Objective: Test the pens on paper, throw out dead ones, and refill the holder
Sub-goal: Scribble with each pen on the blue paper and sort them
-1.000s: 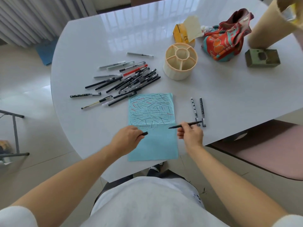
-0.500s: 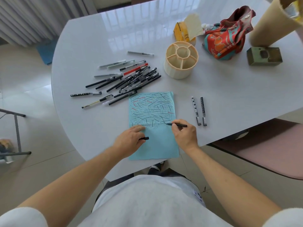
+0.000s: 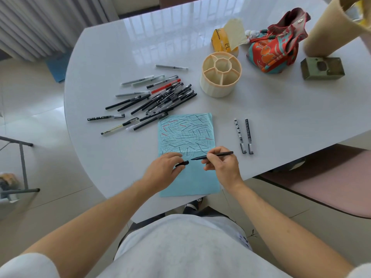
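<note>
A blue sheet of paper (image 3: 188, 177) lies at the table's near edge, its upper half covered in black and red strokes. My right hand (image 3: 222, 167) pinches an uncapped black pen (image 3: 218, 154), tip pointing left just over the paper. My left hand (image 3: 162, 173) rests on the paper and holds the black pen cap (image 3: 183, 163), close to the pen tip. A pile of several pens (image 3: 158, 99) lies left of the cream round holder (image 3: 220, 75), whose compartments look empty. Two capped patterned pens (image 3: 244, 135) lie right of the paper.
A red patterned pouch (image 3: 277, 47), a yellow tissue pack (image 3: 224, 40), a green box (image 3: 321, 68) and a beige cylinder (image 3: 329, 27) stand at the back right. A pink chair seat (image 3: 325, 183) is at the right, below the table edge. A metal frame (image 3: 22, 163) stands on the floor at left.
My right hand brought the pen to the paper and made a stroke, then drew it back. The pen tip now points at the cap in my left hand.
</note>
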The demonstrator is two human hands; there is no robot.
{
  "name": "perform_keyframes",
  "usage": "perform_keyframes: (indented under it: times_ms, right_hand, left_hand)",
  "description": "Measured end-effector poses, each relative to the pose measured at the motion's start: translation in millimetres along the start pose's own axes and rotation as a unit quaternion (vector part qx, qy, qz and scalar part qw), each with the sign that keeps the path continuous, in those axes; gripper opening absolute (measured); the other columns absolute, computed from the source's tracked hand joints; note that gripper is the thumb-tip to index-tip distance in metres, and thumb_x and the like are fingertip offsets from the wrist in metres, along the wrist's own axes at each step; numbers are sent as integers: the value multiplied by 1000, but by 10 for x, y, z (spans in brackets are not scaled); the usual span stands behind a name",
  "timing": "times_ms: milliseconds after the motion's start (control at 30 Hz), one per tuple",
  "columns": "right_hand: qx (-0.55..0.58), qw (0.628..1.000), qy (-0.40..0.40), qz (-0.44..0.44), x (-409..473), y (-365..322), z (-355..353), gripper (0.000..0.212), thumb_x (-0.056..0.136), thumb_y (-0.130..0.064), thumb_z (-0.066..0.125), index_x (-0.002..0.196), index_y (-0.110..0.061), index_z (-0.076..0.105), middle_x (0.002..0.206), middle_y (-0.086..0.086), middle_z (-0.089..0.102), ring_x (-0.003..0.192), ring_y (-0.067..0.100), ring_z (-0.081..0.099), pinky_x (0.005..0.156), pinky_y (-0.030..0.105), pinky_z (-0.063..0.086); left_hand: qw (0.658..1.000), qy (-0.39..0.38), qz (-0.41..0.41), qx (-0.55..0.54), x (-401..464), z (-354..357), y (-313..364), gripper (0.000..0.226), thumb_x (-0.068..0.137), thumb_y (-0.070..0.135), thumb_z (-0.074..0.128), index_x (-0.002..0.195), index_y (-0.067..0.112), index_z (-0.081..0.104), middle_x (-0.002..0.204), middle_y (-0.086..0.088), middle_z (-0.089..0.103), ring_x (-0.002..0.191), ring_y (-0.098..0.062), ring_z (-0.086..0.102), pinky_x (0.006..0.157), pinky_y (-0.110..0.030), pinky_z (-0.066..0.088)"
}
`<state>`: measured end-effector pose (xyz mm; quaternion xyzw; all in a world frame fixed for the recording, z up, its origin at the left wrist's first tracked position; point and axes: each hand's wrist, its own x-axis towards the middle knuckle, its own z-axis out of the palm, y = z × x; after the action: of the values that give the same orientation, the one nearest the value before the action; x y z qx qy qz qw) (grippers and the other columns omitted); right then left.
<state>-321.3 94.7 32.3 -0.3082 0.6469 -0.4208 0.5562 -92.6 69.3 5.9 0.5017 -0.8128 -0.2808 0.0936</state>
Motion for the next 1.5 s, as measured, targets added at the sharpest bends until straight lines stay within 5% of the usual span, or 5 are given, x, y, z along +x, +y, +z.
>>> perform_keyframes:
  times_ms: [400, 967, 1133, 1267, 1500]
  right_hand:
    - [10, 999, -31, 12, -7, -16, 40, 5, 93, -6, 65, 89, -4, 67, 74, 16, 74, 66, 27, 72, 66, 38, 63]
    - [-55, 993, -68, 73, 27, 50, 315, 18, 101, -18, 64, 101, 1, 66, 82, 14, 73, 69, 23, 70, 73, 40, 65]
    - [-230, 970, 19, 72, 714, -312, -10, 12, 101, -21, 57, 105, -9, 59, 104, 17, 68, 83, 24, 67, 70, 40, 61]
    - [-561, 825, 34, 65, 1143, -425, -417, 37, 99, -22, 55, 131, -6, 48, 121, 15, 66, 114, 38, 62, 86, 41, 51]
    - [-612, 788, 62, -23, 1286, -445, -282, 29, 97, -17, 52, 123, -6, 56, 127, 18, 57, 112, 40, 61, 87, 43, 49]
  left_hand:
    - [1000, -24, 9, -3, 43, -127, 133, 15, 97, 34, 55, 100, 24, 65, 82, 11, 60, 76, -15, 57, 64, -30, 45]
    - [997, -49, -31, -57, -16, -75, 222, 23, 95, 36, 52, 79, 22, 60, 67, 11, 54, 63, -12, 49, 61, -35, 44]
    - [996, -18, -80, -47, 8, -150, -22, 25, 96, 37, 58, 117, 26, 64, 115, 10, 64, 111, -11, 53, 94, -32, 46]
    - [996, 0, -77, 33, -110, -192, -249, 34, 89, 22, 67, 123, 20, 64, 132, -1, 59, 126, -25, 45, 103, -41, 45]
    - [987, -92, -64, 116, -224, -170, -407, 50, 88, 21, 58, 138, 23, 52, 157, -4, 33, 143, -26, 28, 111, -42, 36]
